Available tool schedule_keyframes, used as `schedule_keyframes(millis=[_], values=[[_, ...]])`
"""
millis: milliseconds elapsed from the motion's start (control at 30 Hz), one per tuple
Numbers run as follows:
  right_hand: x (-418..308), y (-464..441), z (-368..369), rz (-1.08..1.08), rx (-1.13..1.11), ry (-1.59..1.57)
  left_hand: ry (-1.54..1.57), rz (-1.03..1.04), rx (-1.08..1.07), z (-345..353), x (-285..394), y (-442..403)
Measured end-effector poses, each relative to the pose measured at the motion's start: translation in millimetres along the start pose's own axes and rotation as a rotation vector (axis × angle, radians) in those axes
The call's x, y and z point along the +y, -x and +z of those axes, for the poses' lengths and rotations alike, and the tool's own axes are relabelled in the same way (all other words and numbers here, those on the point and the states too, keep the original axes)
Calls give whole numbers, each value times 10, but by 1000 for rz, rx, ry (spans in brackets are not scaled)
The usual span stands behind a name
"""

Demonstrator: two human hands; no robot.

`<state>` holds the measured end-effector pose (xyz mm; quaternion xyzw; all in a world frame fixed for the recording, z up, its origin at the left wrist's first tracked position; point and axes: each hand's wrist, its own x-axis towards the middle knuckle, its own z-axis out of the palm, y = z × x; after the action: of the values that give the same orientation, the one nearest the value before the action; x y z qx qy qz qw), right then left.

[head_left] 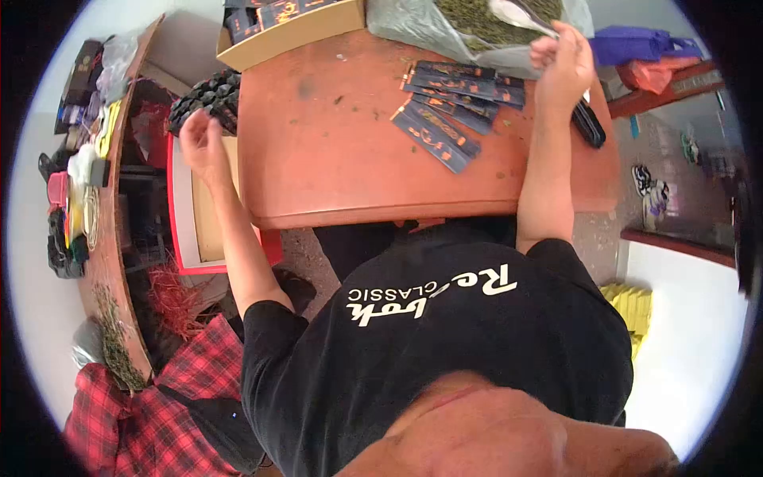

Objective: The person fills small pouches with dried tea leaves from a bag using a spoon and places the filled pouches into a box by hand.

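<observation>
My right hand (566, 63) is closed around the handle of a white spoon (517, 13). The spoon's bowl lies over dried green leaves (465, 22) in a clear plastic bag (401, 28) at the table's far side. Off the table's left edge, my left hand (202, 145) hangs in the air with loosely bent fingers and nothing visible in it. Just beyond it is a heap of small black packets (211, 97). Several flat dark sachets (437, 135) with orange print lie fanned out on the table, left of my right forearm.
The reddish table (318, 159) has a cardboard box (294, 36) of dark sachets at its far left. A black object (588, 126) lies by the right edge. Below my left hand stands a red-and-white box (184, 215). A cluttered shelf (119, 183) runs along the left.
</observation>
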<state>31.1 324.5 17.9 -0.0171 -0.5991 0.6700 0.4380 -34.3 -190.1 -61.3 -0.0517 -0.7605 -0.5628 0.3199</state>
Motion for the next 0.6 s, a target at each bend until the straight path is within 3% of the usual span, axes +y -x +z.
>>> schedule_keyframes(millis=[100, 167, 233, 433, 600], values=[[69, -27, -41, -10, 2, -7, -67, 70, -498, 396, 872, 316], [-1, 23, 43, 29, 31, -31, -222, 414, -779, 765, 1394, 502], [107, -8, 18, 63, 16, -123, -251, 540, -968, 1107, 1664, 694], [145, 16, 60, 2, -14, -165, -466, 763, -1199, 1715, 1963, 957], [145, 26, 43, -73, -3, -83, -550, 790, -1234, 1917, 1844, 942]])
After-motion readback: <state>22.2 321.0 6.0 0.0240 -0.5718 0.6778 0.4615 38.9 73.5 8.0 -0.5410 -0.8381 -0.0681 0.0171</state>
